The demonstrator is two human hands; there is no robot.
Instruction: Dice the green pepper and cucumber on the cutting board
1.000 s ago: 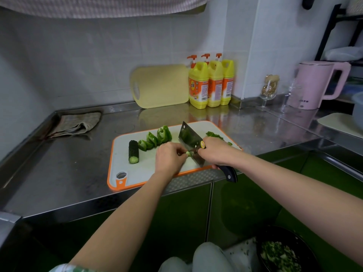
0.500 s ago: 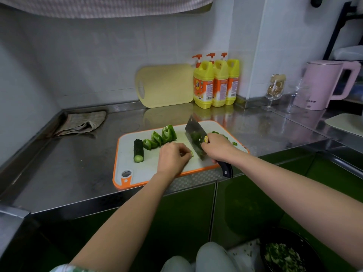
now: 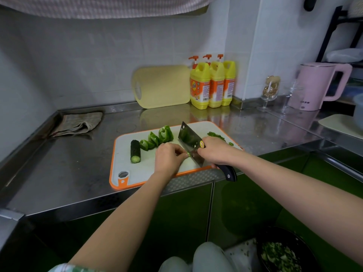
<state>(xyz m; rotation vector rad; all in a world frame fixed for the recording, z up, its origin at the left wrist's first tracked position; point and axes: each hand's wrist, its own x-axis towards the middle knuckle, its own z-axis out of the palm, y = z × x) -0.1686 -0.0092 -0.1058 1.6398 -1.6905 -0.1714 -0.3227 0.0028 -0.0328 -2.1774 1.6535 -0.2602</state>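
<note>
Steel counter (image 3: 59,173), cutting board (image 3: 125,161) at its front edge. On my feed the left hand (image 3: 169,158) is curled, fingertips pinching a tiny green piece (image 3: 188,154) that's too covered to tell pepper from cucumber. The right hand (image 3: 214,152) is wrapped round the knife (image 3: 188,137), blade just beside that piece. The cucumber stub (image 3: 135,151) and pepper chunks (image 3: 159,137) lie left on the board, with the diced bits (image 3: 216,135) half hidden behind the right hand.
</note>
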